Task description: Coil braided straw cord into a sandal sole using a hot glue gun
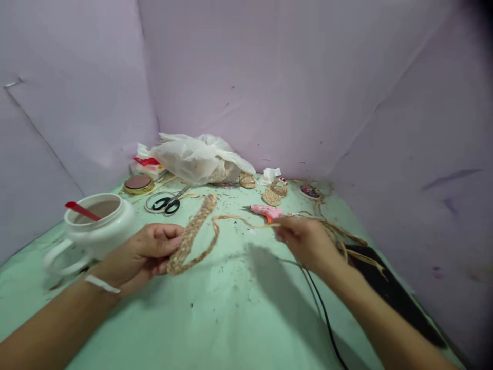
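My left hand (159,249) is closed on the side of a long, flat braided fibre piece (192,229), which it holds tilted above the table. From the lower end of that piece runs a loose braided cord (213,237), curving up and across to the right. My right hand (304,239) pinches the thin far end of this cord. Just behind the right hand lies a pink glue gun (265,210) with an orange trigger, its nozzle pointing left. Scissors (169,201) with black handles rest beyond the left hand.
A white pot (96,226) with a red stick stands at left. A plastic bag (200,159) lies against the back wall. Small woven slippers (274,194) sit near the back. Loose fibre strands and a black board (393,293) occupy the right; a black cable (327,318) runs toward the front.
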`<state>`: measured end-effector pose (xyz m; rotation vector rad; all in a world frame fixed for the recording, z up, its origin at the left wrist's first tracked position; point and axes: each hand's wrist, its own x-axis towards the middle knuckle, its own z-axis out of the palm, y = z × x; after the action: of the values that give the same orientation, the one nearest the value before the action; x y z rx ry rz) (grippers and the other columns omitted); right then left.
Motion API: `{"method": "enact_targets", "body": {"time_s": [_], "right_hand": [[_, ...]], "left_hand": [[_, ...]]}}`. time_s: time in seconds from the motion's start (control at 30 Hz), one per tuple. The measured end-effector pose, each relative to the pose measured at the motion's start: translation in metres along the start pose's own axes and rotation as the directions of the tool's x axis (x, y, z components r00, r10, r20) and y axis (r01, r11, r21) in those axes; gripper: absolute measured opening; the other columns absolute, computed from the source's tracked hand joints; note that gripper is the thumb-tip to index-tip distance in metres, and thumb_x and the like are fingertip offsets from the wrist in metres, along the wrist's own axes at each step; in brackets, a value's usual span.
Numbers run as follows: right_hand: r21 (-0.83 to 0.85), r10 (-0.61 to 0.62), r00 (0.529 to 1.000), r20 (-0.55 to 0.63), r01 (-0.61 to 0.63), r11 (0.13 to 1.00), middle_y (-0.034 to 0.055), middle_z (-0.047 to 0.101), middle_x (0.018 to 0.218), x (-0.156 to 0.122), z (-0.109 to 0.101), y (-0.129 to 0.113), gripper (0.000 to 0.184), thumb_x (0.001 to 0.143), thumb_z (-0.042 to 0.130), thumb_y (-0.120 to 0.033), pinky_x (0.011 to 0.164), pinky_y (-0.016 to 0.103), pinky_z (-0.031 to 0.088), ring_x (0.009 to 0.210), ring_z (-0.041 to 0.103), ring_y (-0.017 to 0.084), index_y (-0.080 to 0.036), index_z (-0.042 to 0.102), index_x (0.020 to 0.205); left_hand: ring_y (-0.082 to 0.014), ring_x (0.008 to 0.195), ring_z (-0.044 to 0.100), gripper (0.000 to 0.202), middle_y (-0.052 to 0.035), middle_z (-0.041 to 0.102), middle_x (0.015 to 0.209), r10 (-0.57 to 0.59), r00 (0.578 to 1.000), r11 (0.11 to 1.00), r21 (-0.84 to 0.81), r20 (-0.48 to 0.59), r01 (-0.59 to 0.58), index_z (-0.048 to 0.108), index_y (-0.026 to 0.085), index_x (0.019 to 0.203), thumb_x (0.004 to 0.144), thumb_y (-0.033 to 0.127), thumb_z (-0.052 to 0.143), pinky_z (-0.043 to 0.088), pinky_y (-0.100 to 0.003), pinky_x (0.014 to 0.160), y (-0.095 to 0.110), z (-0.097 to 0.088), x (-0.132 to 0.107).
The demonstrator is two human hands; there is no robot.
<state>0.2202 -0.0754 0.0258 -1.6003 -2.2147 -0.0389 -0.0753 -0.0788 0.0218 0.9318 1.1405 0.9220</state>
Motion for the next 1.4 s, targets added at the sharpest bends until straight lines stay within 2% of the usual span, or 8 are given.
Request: {"method": "enact_targets", "body": {"time_s": [0.13, 0.2, 0.3, 0.37, 0.7, 0.9, 1.2, 1.4], "right_hand": [[-0.231, -0.225, 0.916, -0.332, 0.153, 0.961, 0.0079, 0.068, 0.085, 0.009, -0.022, 0.028, 0.029, 0.077, 0.046, -0.01, 0.076, 0.037, 0.046, 0.09, 0.06, 0.025, -0.02, 0.068, 0.094], [-0.319, -0.374, 0.913, -0.164, 0.309, 0.896, 0.0083, 0.069, 0.088, -0.001, -0.019, 0.046, 0.038, 0.069, 0.045, -0.003, 0.079, 0.039, 0.048, 0.096, 0.059, 0.027, -0.02, 0.068, 0.093], [-0.382, -0.233, 0.962, 0.139, 0.269, 0.884, 0.0111, 0.069, 0.091, -0.03, -0.004, 0.07, 0.056, 0.052, 0.04, 0.002, 0.062, 0.037, 0.052, 0.08, 0.064, 0.026, -0.017, 0.066, 0.098], [-0.456, -0.2, 0.971, 0.134, 0.24, 0.857, 0.0162, 0.067, 0.099, -0.05, 0.001, 0.071, 0.063, 0.047, 0.041, -0.001, 0.057, 0.039, 0.052, 0.086, 0.064, 0.032, -0.015, 0.064, 0.104], [0.07, -0.378, 0.925, 0.037, 0.375, 0.924, 0.0065, 0.071, 0.076, -0.048, 0.015, -0.07, 0.022, 0.085, 0.047, -0.035, 0.058, 0.035, 0.048, 0.063, 0.063, 0.022, -0.022, 0.065, 0.082], [0.059, -0.318, 0.948, 0.0, 0.317, 0.946, 0.0006, 0.066, 0.064, -0.06, 0.064, -0.066, 0.022, 0.089, 0.046, -0.025, 0.047, 0.029, 0.036, 0.053, 0.06, 0.016, -0.021, 0.064, 0.079], [0.127, -0.174, 0.982, -0.078, 0.183, 0.975, 0.0026, 0.062, 0.063, -0.061, 0.069, -0.073, 0.025, 0.088, 0.048, -0.026, 0.048, 0.025, 0.031, 0.057, 0.059, 0.015, -0.018, 0.067, 0.073], [0.118, -0.156, 0.978, -0.135, 0.172, 0.978, 0.002, 0.06, 0.058, -0.061, 0.074, -0.074, 0.027, 0.086, 0.051, -0.025, 0.046, 0.025, 0.027, 0.053, 0.056, 0.013, -0.016, 0.064, 0.064]], "left_hand": [[-0.0028, 0.034, 0.031, 0.027, 0.0029, 0.045, 0.041, -0.137, 0.967, 0.979, 0.179, 0.217, 0.099, 0.062, 0.013, 0.059, 0.053, 0.037, 0.073, 0.018, -0.015, 0.033, -0.016, 0.016, 0.012], [-0.0039, 0.033, 0.032, 0.024, 0.0042, 0.041, 0.038, -0.198, 0.954, 0.941, 0.318, 0.225, 0.12, 0.059, 0.013, 0.054, 0.054, 0.034, 0.07, 0.018, -0.015, 0.033, -0.022, 0.024, 0.018], [-0.0046, 0.032, 0.033, 0.017, 0.0047, 0.041, 0.036, -0.272, 0.94, 0.874, 0.462, 0.206, 0.151, 0.06, 0.013, 0.053, 0.055, 0.028, 0.066, 0.019, -0.015, 0.032, -0.027, 0.034, 0.027], [-0.0048, 0.031, 0.034, 0.013, 0.0041, 0.043, 0.037, -0.297, 0.937, 0.857, 0.483, 0.181, 0.178, 0.063, 0.013, 0.056, 0.056, 0.026, 0.065, 0.019, -0.016, 0.032, -0.028, 0.038, 0.03], [-0.0039, 0.029, 0.031, 0.013, 0.0054, 0.047, 0.035, -0.308, 0.948, 0.909, 0.317, 0.073, 0.271, 0.067, 0.012, 0.064, 0.054, 0.021, 0.07, 0.017, -0.017, 0.03, -0.029, 0.043, 0.031], [-0.0045, 0.033, 0.036, 0.016, 0.0034, 0.053, 0.043, -0.26, 0.965, 0.921, 0.311, 0.043, 0.234, 0.068, 0.011, 0.07, 0.055, 0.017, 0.069, 0.025, -0.017, 0.033, -0.033, 0.039, 0.026], [-0.007, 0.037, 0.037, 0.014, 0.0027, 0.052, 0.042, -0.138, 0.977, 0.834, 0.551, 0.16, 0.028, 0.072, 0.012, 0.068, 0.062, 0.021, 0.063, 0.03, -0.02, 0.039, -0.038, 0.037, 0.024], [-0.0126, 0.053, 0.051, 0.009, -0.0008, 0.061, 0.057, 0.153, 0.984, 0.641, 0.748, 0.094, -0.172, 0.069, 0.015, 0.066, 0.062, 0.022, 0.066, 0.035, -0.022, 0.048, -0.044, 0.038, 0.019]]}}
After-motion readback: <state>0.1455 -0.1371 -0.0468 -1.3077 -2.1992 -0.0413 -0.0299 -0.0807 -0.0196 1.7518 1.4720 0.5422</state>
